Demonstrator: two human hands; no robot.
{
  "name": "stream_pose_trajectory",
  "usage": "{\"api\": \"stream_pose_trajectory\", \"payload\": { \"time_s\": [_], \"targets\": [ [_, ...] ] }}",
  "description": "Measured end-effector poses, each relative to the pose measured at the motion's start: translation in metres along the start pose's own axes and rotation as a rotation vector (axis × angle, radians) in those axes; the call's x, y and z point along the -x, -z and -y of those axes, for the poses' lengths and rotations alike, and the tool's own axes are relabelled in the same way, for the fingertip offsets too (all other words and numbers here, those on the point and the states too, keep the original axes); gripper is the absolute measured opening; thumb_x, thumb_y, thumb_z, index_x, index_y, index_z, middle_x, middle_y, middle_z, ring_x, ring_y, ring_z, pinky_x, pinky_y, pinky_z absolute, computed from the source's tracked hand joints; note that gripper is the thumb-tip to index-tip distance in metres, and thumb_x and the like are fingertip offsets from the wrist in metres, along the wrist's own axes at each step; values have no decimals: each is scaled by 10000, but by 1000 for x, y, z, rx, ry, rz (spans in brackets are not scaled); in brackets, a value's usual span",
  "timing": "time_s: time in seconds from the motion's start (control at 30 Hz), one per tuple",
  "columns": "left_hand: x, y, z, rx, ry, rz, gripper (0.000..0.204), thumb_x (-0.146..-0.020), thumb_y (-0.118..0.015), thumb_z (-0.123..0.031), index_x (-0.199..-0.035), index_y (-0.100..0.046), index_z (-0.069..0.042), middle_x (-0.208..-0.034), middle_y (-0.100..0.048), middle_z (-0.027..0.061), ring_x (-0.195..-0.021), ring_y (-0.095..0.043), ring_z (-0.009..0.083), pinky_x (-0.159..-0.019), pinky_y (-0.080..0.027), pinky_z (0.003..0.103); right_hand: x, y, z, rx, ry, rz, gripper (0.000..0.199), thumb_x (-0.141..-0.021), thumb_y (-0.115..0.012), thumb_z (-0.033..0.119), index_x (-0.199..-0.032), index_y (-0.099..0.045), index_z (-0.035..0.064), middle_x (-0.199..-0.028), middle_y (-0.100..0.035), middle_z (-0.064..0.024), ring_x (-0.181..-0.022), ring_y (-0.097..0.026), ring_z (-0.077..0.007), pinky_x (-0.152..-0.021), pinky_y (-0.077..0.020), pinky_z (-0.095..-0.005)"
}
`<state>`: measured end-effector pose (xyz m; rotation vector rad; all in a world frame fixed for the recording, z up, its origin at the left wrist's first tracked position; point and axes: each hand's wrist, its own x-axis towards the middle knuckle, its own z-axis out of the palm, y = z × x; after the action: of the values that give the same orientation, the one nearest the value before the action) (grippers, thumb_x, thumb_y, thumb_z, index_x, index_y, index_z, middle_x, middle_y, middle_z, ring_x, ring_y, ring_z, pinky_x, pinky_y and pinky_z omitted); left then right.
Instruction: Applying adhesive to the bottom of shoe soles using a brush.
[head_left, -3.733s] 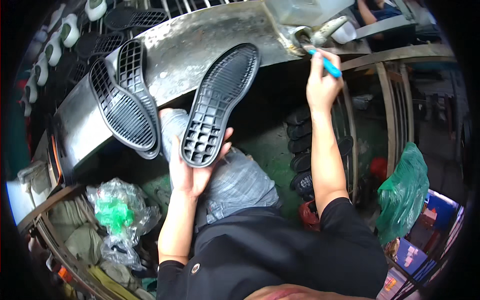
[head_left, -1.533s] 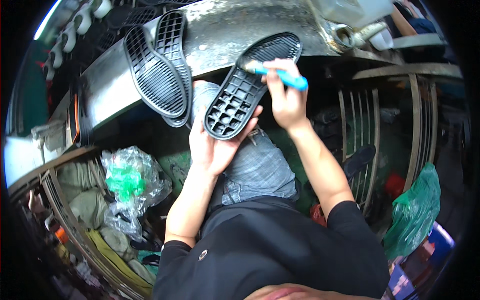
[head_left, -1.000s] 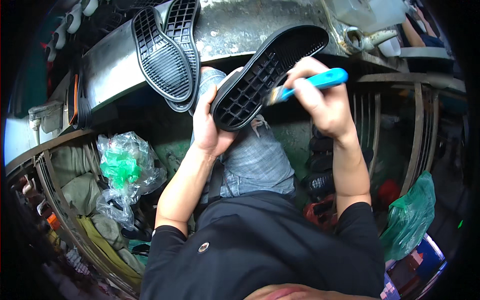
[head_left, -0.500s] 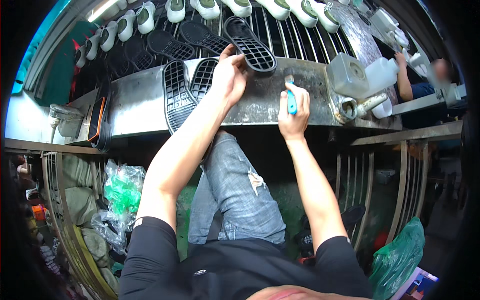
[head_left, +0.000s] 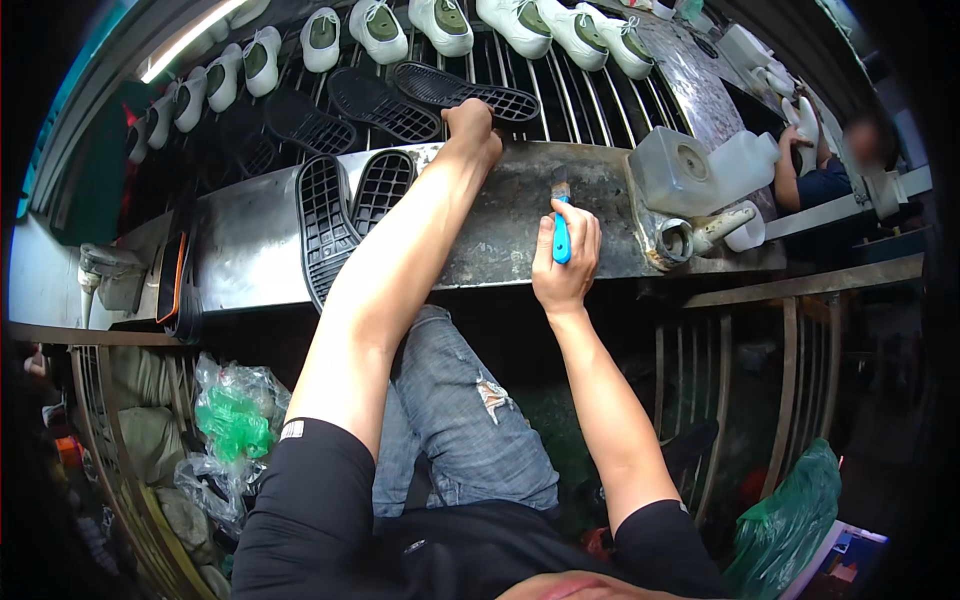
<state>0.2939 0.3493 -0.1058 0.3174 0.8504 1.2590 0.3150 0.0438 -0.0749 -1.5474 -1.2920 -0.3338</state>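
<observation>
Beyond the stained metal bench, on the barred conveyor, our left hand grips a black rubber sole lying crosswise, while our right hand, nearer us, clasps an upright blue-handled brush.

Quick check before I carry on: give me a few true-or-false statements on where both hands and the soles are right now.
1. The right hand holds a blue-handled brush upright over the metal bench. True.
2. The left hand is holding a black sole in the lap. False: it reaches forward to a black sole lying on the barred conveyor.
3. Two black soles lie tread side up on the bench. True.
4. The white shoes stand on the bench beside the brush. False: they sit in a row on the conveyor's far side.
5. The translucent jug stands left of the soles. False: it is at the bench's right end.
</observation>
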Motion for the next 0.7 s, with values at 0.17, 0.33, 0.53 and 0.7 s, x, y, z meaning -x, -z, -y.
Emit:
{"api": "stream_pose_trajectory", "payload": {
  "time_s": [0.17,0.33,0.53,0.7],
  "targets": [
    [95,-41,2,-110,315,201,317,-995,-530,19,-1290,-516,134,-1338,-554,313,-1233,-642,468,-1155,-485,716,11,23,-36,135,-46,-21,264,-1047,-714,213,-1265,-669,73,-1125,-698,-137,-1058,-667,-362,-961,-497,-481],
    [146,-29,-41,-539,155,366,544,-1047,-630,-124,-1538,-481,57,-1520,-532,230,-1426,-541,385,-1216,-451,568,12,19,-33,111,-48,-9,264,-1043,-718,215,-1260,-671,74,-1126,-700,-145,-1059,-668,-370,-966,-496,-486],
    [205,76,-66,-1094,-523,846,406,-1015,-713,-212,-1364,-708,-6,-1338,-750,182,-1271,-713,264,-1092,-544,396,8,20,-19,99,-2,-50,267,-991,-760,156,-1232,-668,86,-1106,-690,-137,-1059,-668,-377,-946,-497,-491],
    [319,92,-37,-825,-398,793,103,-1020,-666,-21,-1111,-694,18,-1013,-769,106,-995,-748,168,-918,-583,317,11,32,-23,61,-66,-77,242,-1009,-746,147,-1237,-698,86,-1152,-691,-151,-1072,-668,-381,-970,-505,-493]
  ]
}}
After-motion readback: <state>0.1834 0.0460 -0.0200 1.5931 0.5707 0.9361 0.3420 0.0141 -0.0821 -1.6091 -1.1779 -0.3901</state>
